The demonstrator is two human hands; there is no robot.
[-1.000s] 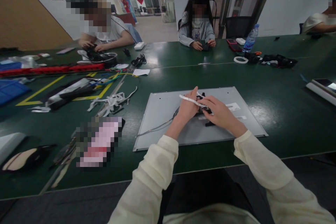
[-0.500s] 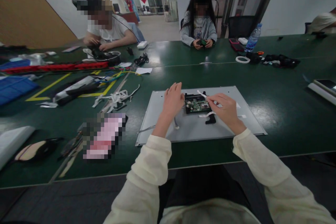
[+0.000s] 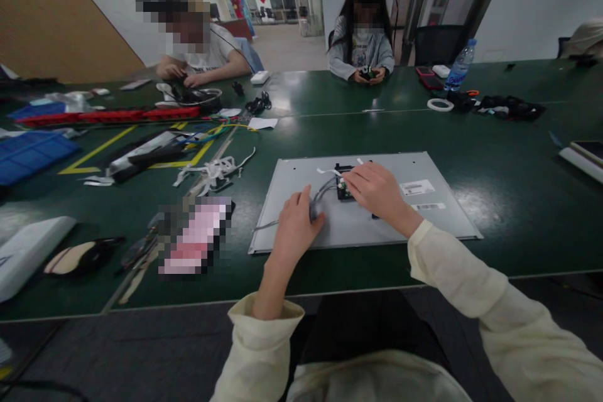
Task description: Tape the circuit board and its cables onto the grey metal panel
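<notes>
A grey flat panel point(image 3: 301, 169) lies on the table in front of me. On it sits a green circuit board in a black bracket point(image 3: 346, 191), mostly covered by my right hand point(image 3: 377, 191). The closed fingers of that hand pinch a white strip of tape point(image 3: 328, 171) just over the board's left end. My left hand point(image 3: 298, 223) is at the panel's left part, thumb and index finger apart. Grey cables point(image 3: 324, 190) run from the board into that gap; whether the fingers press on them is hard to see.
Tangled white strips point(image 3: 214, 174) and a phone point(image 3: 200, 235) lie left of the panel. Farther left are a computer mouse point(image 3: 78, 257) and a blue basket point(image 3: 35, 157). A bottle point(image 3: 460, 66) and a white tape roll point(image 3: 440, 105) stand far right. Two people sit opposite.
My left hand has come down from beside the board to the grey cables. My right hand has moved left across the board with the white strip, uncovering labels on the panel.
</notes>
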